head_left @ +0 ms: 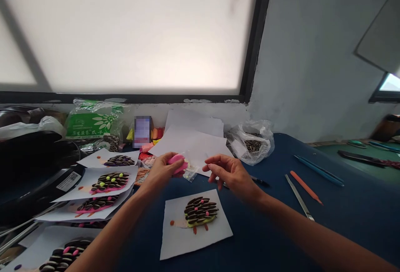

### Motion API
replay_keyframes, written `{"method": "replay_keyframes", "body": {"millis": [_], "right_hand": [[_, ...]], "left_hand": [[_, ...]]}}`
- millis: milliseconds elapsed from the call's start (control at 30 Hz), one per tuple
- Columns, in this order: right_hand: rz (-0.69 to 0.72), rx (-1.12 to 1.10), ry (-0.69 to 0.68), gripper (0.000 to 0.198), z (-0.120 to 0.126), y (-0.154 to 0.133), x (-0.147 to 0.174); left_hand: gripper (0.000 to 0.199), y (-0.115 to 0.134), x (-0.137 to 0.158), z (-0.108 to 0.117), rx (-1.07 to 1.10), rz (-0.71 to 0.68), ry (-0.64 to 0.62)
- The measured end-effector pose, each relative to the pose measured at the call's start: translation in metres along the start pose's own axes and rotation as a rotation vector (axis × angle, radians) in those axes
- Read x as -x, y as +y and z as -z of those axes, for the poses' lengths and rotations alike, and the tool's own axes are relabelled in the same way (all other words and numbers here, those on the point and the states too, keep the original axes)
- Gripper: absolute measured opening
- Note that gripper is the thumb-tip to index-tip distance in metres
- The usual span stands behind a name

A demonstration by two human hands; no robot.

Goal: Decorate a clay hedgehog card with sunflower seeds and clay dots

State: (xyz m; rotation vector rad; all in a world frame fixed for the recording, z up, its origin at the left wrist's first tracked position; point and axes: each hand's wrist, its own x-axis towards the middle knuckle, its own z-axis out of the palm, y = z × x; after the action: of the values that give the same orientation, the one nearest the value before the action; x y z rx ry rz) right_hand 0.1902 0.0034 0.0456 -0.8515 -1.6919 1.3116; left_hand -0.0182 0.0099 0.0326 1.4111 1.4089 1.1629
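Observation:
My left hand [164, 167] is closed around a lump of bright pink modelling clay [178, 162], held above the table. To its right, my right hand [229, 174] is raised with bent fingers, its thumb tip against the index finger; whatever may sit in that pinch is too small to make out. Below both hands lies a white card [171, 245] with a hedgehog [201, 211] on it. Dark striped sunflower seeds form its back, dotted with several small pink balls over yellow-green clay. Its nose and feet are orange-brown.
Several finished hedgehog cards [108, 184] overlap on the left. Behind stand a green seed bag [90, 124], a phone [143, 130], white sheets [193, 138] and a plastic bag of seeds [253, 144]. An orange tool [305, 186], a metal blade tool [298, 197] and blue tweezers [318, 170] lie right.

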Motion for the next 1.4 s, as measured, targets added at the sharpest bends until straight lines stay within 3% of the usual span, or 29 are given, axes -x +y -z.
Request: {"method": "replay_keyframes", "body": {"millis": [233,467,633,867,1133,1400], "right_hand": [[-0.090,-0.064,0.039,0.009,0.006,0.010,-0.004],[-0.202,-0.050,-0.007,0.016,0.009,0.021,-0.008],[-0.233,-0.065,-0.065,0.026,0.009,0.031,-0.007],[-0.228,-0.038,-0.011,0.030,0.009,0.044,-0.007],[-0.185,-0.007,0.070,0.039,0.010,0.041,-0.006],[-0.162,0.006,0.111,0.024,0.015,0.038,-0.011]], "left_hand": [[0.044,-0.014,-0.005,0.012,-0.348,-0.057,0.229],[0.028,-0.035,-0.021,0.012,-0.680,-0.183,0.268],[0.034,-0.044,-0.031,0.012,-0.855,-0.290,0.325],[0.032,-0.053,-0.026,0.003,-0.902,-0.442,0.355],[0.030,-0.060,-0.020,-0.002,-0.924,-0.497,0.297],[0.030,-0.055,-0.019,-0.003,-0.875,-0.527,0.352]]}}
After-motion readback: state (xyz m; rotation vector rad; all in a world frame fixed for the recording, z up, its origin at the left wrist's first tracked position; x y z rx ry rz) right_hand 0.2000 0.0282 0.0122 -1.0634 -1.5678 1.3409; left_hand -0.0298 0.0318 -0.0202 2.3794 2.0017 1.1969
